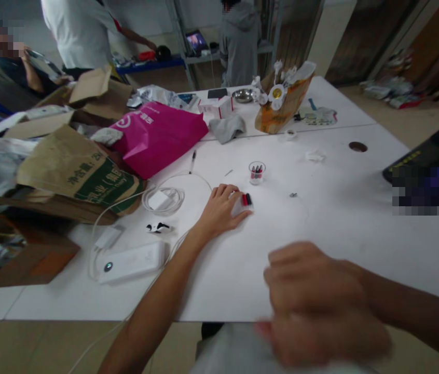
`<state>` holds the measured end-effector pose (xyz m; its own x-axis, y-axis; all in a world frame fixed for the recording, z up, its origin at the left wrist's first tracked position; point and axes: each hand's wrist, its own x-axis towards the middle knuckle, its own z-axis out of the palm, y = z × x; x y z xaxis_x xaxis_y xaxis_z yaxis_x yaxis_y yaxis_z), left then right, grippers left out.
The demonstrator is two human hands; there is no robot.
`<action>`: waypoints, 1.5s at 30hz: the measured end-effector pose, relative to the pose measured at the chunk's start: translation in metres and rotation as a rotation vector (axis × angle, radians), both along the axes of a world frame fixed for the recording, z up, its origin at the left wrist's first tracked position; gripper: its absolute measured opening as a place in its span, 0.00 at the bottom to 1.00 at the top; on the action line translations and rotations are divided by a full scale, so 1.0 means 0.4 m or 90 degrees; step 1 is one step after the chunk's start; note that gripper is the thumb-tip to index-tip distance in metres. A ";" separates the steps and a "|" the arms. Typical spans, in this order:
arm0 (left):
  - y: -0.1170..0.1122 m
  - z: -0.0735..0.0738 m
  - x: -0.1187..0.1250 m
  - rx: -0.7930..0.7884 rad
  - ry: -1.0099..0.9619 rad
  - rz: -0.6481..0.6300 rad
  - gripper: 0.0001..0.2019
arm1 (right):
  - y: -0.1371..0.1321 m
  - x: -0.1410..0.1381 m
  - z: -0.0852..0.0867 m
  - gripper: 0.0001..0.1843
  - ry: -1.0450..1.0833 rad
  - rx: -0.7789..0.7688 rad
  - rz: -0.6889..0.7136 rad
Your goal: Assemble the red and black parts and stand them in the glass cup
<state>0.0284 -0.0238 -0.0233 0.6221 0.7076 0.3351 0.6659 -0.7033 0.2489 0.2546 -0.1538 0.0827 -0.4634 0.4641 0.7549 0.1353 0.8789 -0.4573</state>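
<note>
My left hand [221,208] rests on the white table [320,239], its fingers closed over a small clear piece with red and black tips [245,201]. A small clear cup [257,172] holding red and black pieces stands just beyond it. My right hand [316,304] is close to the camera at the table's near edge, blurred by motion, its fingers curled; whether it holds anything is unclear.
A white power bank [132,262] and coiled white cable with charger [163,200] lie to the left. A pink bag [157,136], brown paper sacks [75,171] and cardboard crowd the left side. Other people stand beyond the far edge. A black case [429,156] sits at right.
</note>
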 end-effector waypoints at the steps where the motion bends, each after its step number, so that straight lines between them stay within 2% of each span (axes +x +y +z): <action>1: 0.001 -0.001 0.001 0.000 0.000 0.002 0.28 | 0.036 0.025 -0.023 0.12 -0.004 0.048 -0.001; 3: 0.002 -0.003 0.002 0.000 -0.004 0.006 0.28 | 0.120 0.086 -0.082 0.16 -0.018 0.057 -0.134; 7: 0.004 -0.007 0.002 0.000 -0.013 0.007 0.28 | 0.251 0.212 -0.206 0.09 -0.072 -0.015 -0.295; 9: 0.006 -0.008 0.002 -0.001 -0.014 0.007 0.29 | 0.277 0.258 -0.246 0.08 -0.069 -0.020 -0.348; 12: 0.007 -0.011 0.001 -0.004 -0.013 0.008 0.30 | 0.286 0.304 -0.274 0.15 -0.110 -0.030 -0.362; 19: 0.011 -0.015 0.003 0.010 -0.028 -0.004 0.28 | 0.297 0.358 -0.297 0.13 -0.167 -0.063 -0.363; 28: 0.008 -0.006 0.009 0.037 -0.060 0.000 0.26 | 0.307 0.364 -0.330 0.02 -0.187 -0.105 -0.342; 35: -0.004 0.010 0.021 0.096 -0.115 0.021 0.27 | 0.306 0.358 -0.318 0.04 -0.157 -0.084 -0.341; 40: -0.014 0.009 0.036 0.122 -0.231 0.041 0.27 | 0.297 0.346 -0.293 0.02 -0.095 -0.070 -0.359; 45: -0.011 -0.001 0.058 0.001 -0.436 0.101 0.26 | 0.292 0.341 -0.276 0.03 -0.027 -0.060 -0.400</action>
<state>0.0514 -0.0284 -0.0237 0.1603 0.7713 0.6160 0.4542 -0.6117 0.6477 0.3909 -0.0371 -0.0275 -0.1096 0.7205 0.6848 0.6314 0.5825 -0.5119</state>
